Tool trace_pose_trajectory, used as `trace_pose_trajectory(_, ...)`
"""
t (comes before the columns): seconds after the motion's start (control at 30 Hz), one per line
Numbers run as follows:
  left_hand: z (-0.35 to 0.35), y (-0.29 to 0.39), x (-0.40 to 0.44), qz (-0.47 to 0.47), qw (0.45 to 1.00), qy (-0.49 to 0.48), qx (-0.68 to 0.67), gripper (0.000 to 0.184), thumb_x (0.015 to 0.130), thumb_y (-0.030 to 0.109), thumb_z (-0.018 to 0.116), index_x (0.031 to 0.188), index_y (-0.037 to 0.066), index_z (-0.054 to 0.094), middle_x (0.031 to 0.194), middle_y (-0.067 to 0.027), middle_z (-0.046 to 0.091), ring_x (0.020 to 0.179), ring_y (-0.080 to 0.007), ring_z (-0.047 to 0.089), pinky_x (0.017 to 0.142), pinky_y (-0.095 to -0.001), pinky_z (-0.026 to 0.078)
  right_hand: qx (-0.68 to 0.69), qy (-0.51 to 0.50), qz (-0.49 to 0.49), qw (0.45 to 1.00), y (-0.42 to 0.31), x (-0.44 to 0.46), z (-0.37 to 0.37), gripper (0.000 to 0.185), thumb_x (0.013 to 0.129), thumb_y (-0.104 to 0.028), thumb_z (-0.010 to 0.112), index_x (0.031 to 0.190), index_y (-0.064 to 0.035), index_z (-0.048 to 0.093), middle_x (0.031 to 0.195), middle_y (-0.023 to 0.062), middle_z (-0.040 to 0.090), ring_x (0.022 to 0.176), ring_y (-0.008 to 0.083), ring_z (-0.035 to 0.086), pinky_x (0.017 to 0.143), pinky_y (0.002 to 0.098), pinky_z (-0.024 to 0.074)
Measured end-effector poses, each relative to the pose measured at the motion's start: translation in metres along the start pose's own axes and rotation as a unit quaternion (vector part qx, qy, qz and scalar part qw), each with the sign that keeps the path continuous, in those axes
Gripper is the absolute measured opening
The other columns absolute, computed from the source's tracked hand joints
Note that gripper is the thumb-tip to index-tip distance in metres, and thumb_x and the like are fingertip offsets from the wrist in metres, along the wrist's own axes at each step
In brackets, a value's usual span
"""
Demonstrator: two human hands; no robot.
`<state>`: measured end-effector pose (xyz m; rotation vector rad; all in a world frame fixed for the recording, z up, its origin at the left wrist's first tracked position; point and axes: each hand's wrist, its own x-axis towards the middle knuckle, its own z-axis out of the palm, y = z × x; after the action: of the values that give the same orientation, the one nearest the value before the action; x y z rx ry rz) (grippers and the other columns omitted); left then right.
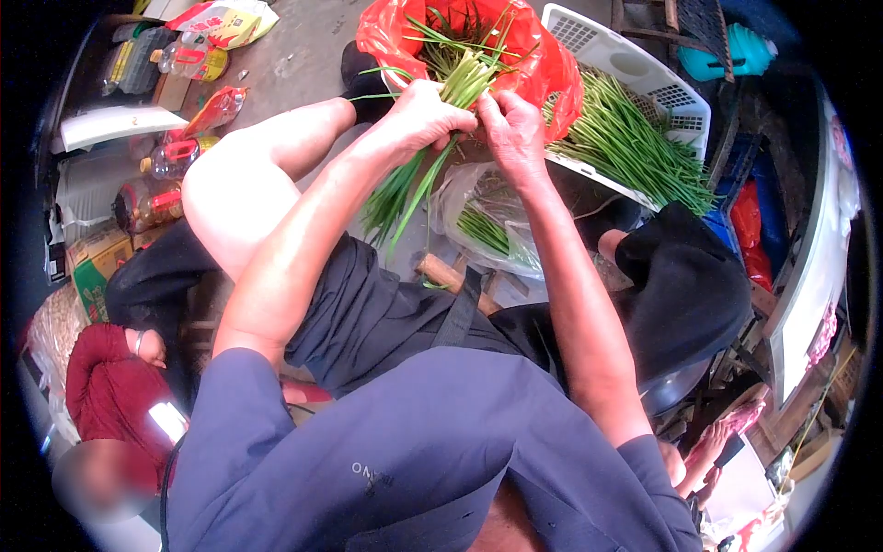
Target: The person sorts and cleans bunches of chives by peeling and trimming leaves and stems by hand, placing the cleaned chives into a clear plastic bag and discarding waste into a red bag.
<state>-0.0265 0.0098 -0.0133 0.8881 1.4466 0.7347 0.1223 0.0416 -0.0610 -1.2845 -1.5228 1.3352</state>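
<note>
We look down over a seated person's lap, where both bare hands work at the far middle of the scene. The left hand (425, 118) is closed around a bunch of green stems (467, 79), its pale ends pointing far and its dark leaves (397, 198) hanging to the near side below the fist. The right hand (515, 129) is just beside it, to the right, with thumb and forefinger drawn together close to the bunch; we cannot tell whether a stem is pinched between them. Directly beyond the hands we find an open red plastic bag (563, 87), with loose green and pale trimmings (451, 28) inside. To its right is a white crate (688, 97) with perforated walls, bearing a large heap of long green stems (635, 143), some of which reach past its near edge. Nearer to us, between the forearms, a clear plastic bag (522, 247) contains a smaller bundle of green stems (482, 228). At the far left we note plastic bottles (175, 158) with red handles; at the far right, a teal container (743, 51). At the near left, another person's dark red sleeve (103, 373) is seen.
</note>
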Motion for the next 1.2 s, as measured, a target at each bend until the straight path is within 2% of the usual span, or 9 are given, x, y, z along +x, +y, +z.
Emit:
trace_pose_trajectory(0.07, 0.0, 0.0, -0.001, -0.01, 1.0, -0.012, 0.002, 0.011, 0.071, 0.011, 0.068, 0.075, 0.005, 0.061, 0.061, -0.0004, 0.057, 0.045, -0.0071, 0.046, 0.04, -0.0228, 0.033, -0.125, -0.001, -0.052, 0.991, -0.004, 0.0, -0.004, 0.03, 0.087, -0.026, 0.059, 0.077, 0.0019, 0.063, 0.064, 0.0204, 0.059, 0.056, 0.0281, 0.061, 0.055, 0.0402, 0.0452)
trace_pose_trajectory(0.2, 0.001, 0.003, -0.003, -0.009, 0.999, -0.033, 0.005, 0.01, 0.072, 0.011, 0.068, 0.075, 0.005, 0.061, 0.061, -0.0004, 0.057, 0.045, -0.007, 0.046, 0.041, -0.0227, 0.033, -0.132, -0.014, -0.041, 0.99, -0.009, -0.001, -0.009, 0.031, 0.087, -0.027, 0.057, 0.076, 0.0017, 0.062, 0.065, 0.0232, 0.058, 0.058, 0.0329, 0.061, 0.055, 0.0405, 0.0451)
trace_pose_trajectory(0.4, 0.002, 0.007, -0.004, -0.016, 0.999, -0.047, -0.02, 0.012, 0.073, 0.012, 0.068, 0.08, 0.005, 0.062, 0.062, -0.0008, 0.058, 0.045, -0.0064, 0.045, 0.04, -0.0219, 0.033, -0.051, -0.023, -0.011, 0.998, 0.0, 0.003, -0.011, 0.032, 0.086, -0.026, 0.056, 0.074, 0.0036, 0.061, 0.059, 0.0192, 0.058, 0.054, 0.0251, 0.06, 0.053, 0.0385, 0.0451)
trace_pose_trajectory(0.47, 0.002, 0.008, -0.004, -0.022, 0.998, -0.045, -0.045, 0.007, 0.069, 0.011, 0.065, 0.072, 0.004, 0.063, 0.06, -0.0029, 0.06, 0.043, -0.007, 0.046, 0.041, -0.0226, 0.035, 0.008, -0.061, 0.07, 0.996, -0.005, 0.002, -0.014, 0.03, 0.09, -0.022, 0.052, 0.074, 0.0018, 0.06, 0.061, 0.005, 0.058, 0.049, 0.0117, 0.054, 0.046, 0.0256, 0.0431)
trace_pose_trajectory(0.57, -0.002, 0.004, 0.0, -0.017, 0.995, -0.07, -0.062, 0.012, 0.075, 0.011, 0.068, 0.084, 0.006, 0.063, 0.066, -0.0024, 0.061, 0.047, -0.006, 0.048, 0.041, -0.0195, 0.033, 0.072, -0.06, 0.125, 0.988, -0.013, 0.0, -0.013, 0.026, 0.09, -0.021, 0.053, 0.076, 0.0005, 0.06, 0.062, 0.005, 0.057, 0.049, 0.0127, 0.054, 0.045, 0.0256, 0.043)
trace_pose_trajectory(0.67, -0.004, 0.004, -0.001, -0.019, 0.995, -0.063, -0.073, 0.011, 0.076, 0.011, 0.067, 0.085, 0.006, 0.063, 0.067, -0.003, 0.062, 0.049, -0.0058, 0.049, 0.042, -0.0185, 0.033, 0.115, -0.043, 0.16, 0.979, -0.019, 0.0, -0.013, 0.023, 0.089, -0.02, 0.053, 0.077, -0.0007, 0.059, 0.064, 0.0049, 0.057, 0.049, 0.0122, 0.054, 0.045, 0.0248, 0.0449)
trace_pose_trajectory(0.8, -0.006, 0.004, -0.001, -0.03, 0.993, -0.074, -0.087, 0.012, 0.076, 0.012, 0.067, 0.086, 0.005, 0.063, 0.068, -0.0033, 0.063, 0.049, -0.0057, 0.05, 0.042, -0.0183, 0.032, 0.176, 0.002, 0.145, 0.974, -0.014, 0.004, -0.015, 0.025, 0.087, -0.019, 0.054, 0.071, -0.0004, 0.058, 0.065, 0.0064, 0.06, 0.051, 0.0124, 0.057, 0.044, 0.0259, 0.0481)
trace_pose_trajectory(1.0, -0.007, 0.007, -0.002, -0.018, 0.99, -0.073, -0.118, 0.014, 0.077, 0.014, 0.067, 0.088, 0.004, 0.064, 0.068, -0.004, 0.064, 0.049, -0.0058, 0.049, 0.042, -0.0186, 0.033, 0.228, 0.036, 0.151, 0.961, -0.01, 0.009, -0.018, 0.019, 0.088, -0.015, 0.057, 0.078, 0.0004, 0.06, 0.071, 0.0058, 0.061, 0.054, 0.0108, 0.057, 0.051, 0.0243, 0.0502)
trace_pose_trajectory(1.2, -0.008, 0.007, -0.001, -0.019, 0.987, -0.062, -0.144, 0.016, 0.079, 0.015, 0.067, 0.089, 0.003, 0.063, 0.071, -0.0053, 0.065, 0.049, -0.0062, 0.049, 0.043, -0.0188, 0.033, 0.26, 0.037, 0.088, 0.961, -0.016, 0.017, -0.011, 0.02, 0.089, -0.018, 0.061, 0.087, 0.0014, 0.063, 0.077, 0.0053, 0.063, 0.055, 0.0101, 0.057, 0.055, 0.0225, 0.048)
